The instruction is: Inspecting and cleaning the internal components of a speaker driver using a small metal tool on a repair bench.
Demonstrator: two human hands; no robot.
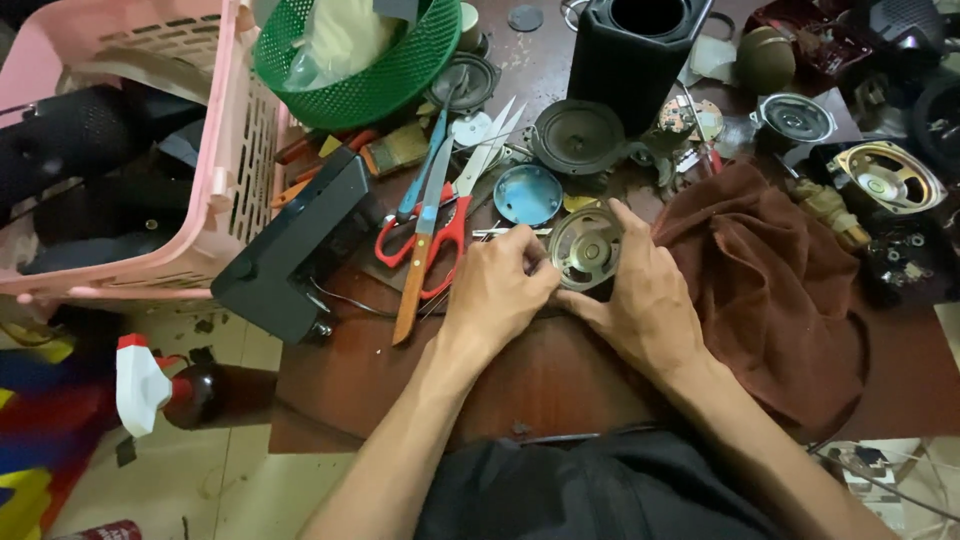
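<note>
Site: small electronics repair workshop | Evidence: loose speaker drivers (pixel 579 136) and circuit board (pixel 692 118) on cluttered brown desk (pixel 560 375) | Tools: red-handled scissors (pixel 440 215), screwdrivers (pixel 310 165) | Storage: pink crate (pixel 215 150), green basket (pixel 365 75)

Speaker (pixel 586 248) silver-grey; beside it: brown cloth (pixel 770 290), red scissors (pixel 440 235), blue lid (pixel 527 194), pink crate (pixel 190 130), green basket (pixel 370 75).

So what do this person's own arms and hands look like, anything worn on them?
Both arms are bare all the way along what shows, with no sleeves in view. The left hand and the right hand are bare too: no gloves, no watch or wristband at either wrist, and no rings that can be made out. Dark clothing shows at the lap below.
</note>
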